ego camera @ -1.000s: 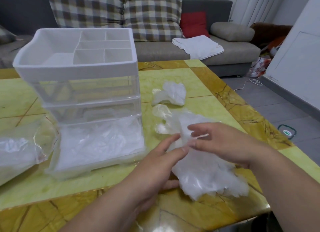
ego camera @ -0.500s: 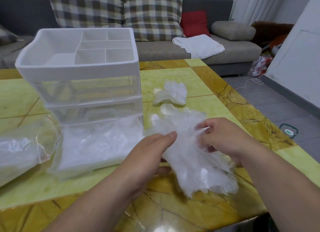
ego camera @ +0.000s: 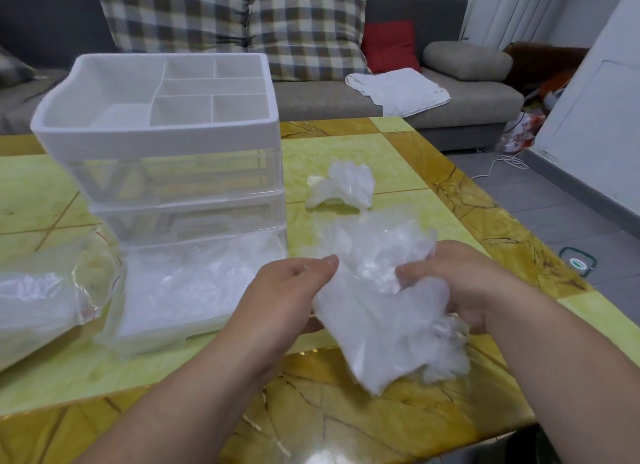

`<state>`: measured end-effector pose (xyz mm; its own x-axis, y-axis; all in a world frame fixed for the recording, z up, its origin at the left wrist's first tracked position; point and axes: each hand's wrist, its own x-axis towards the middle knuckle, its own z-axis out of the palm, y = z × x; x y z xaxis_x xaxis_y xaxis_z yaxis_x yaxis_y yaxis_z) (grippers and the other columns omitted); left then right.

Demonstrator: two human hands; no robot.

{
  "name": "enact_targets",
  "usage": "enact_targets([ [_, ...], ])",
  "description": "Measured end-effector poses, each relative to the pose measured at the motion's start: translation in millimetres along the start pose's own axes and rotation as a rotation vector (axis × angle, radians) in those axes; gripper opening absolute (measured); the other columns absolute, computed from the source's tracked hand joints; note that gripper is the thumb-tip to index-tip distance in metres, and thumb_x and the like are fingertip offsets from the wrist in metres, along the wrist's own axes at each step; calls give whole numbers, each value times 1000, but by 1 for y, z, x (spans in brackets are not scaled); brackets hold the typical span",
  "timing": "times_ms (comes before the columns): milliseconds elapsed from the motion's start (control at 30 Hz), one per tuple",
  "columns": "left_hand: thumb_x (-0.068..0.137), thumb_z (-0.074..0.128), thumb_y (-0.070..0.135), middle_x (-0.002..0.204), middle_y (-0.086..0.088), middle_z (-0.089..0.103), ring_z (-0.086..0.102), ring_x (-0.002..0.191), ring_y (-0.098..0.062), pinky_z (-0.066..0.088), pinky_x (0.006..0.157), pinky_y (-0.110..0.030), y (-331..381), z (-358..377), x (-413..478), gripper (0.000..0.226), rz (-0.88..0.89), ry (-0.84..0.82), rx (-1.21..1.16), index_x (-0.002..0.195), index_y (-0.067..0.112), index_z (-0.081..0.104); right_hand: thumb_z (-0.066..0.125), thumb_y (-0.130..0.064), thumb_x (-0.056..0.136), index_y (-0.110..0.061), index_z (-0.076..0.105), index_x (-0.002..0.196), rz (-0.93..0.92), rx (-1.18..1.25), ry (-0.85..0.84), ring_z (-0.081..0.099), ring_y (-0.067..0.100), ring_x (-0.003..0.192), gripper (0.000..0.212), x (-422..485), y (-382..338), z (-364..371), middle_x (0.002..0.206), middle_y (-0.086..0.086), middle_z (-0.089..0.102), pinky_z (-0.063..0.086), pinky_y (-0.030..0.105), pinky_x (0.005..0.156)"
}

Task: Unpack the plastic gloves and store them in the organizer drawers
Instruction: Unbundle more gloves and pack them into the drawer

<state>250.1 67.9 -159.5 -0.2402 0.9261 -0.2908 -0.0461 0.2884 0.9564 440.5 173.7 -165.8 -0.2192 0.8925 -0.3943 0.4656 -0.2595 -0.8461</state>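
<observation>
Head view, only cam. Both hands over the near-right part of the table (ego camera: 346,141), which has a yellow-green top w/ brown marbled border.

Left hand (ego camera: 287,297): fingers curled, thumb on top, pinching the left edge of the glove bundle (ego camera: 388,311). Right hand (ego camera: 460,290): fingers closed into the bundle's right side, gripping the crumpled plastic; fingertips partly hidden by film. So the bundle sits between the two hands, held by both. Its lower end droops toward the table edge, and its top fans up above the knuckles. Can't tell if it touches the table.

Organizer (ego camera: 166,144) stands left of the hands: white w/ divided top tray and clear drawers below. Bottom drawer (ego camera: 194,290) is pulled out toward the camera, w/ translucent gloves already in it; its right front corner is just beside the left hand.

Small glove clump (ego camera: 343,189) lies on the table beyond the hands, right of the organizer, apart from the held bundle.

Clear plastic bag (ego camera: 45,297) at far left, lying on the table, touching or nearly touching the drawer's left side.

Bkgd: grey sofa (ego camera: 329,99) w/ plaid cushions, white cloth (ego camera: 401,89) on the seat.
</observation>
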Motion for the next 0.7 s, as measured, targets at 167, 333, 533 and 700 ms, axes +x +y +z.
enact_targets([
  [167,79,81,25,97,2,71,71,80,-17,61,75,-42,-6,-6,5,11,96,192,225,87,24,73,76,-33,86,-10,70,92,-3,-45,106,71,15,67,25,-5,-7,-11,79,-1,75,52,24,53],
  [333,75,74,2,106,9,64,61,71,1,44,52,-11,-5,-11,6,27,150,251,377,81,28,72,70,-44,87,-18,59,132,-137,-303,470,60,22,106,53,-4,-9,-16,117,-1,62,49,35,86],
  [533,75,74,-2,77,8,68,53,48,-6,40,45,-13,2,-18,7,26,196,223,300,72,24,73,69,-31,90,-20,74,90,-395,58,155,72,16,85,13,-19,-25,7,88,1,76,58,35,79],
  [700,75,64,-7,51,5,62,48,41,-15,36,41,-20,6,-24,10,29,183,261,229,70,20,71,72,-34,87,-17,62,128,-218,117,31,69,14,102,45,-8,-12,22,112,0,70,56,38,92],
])
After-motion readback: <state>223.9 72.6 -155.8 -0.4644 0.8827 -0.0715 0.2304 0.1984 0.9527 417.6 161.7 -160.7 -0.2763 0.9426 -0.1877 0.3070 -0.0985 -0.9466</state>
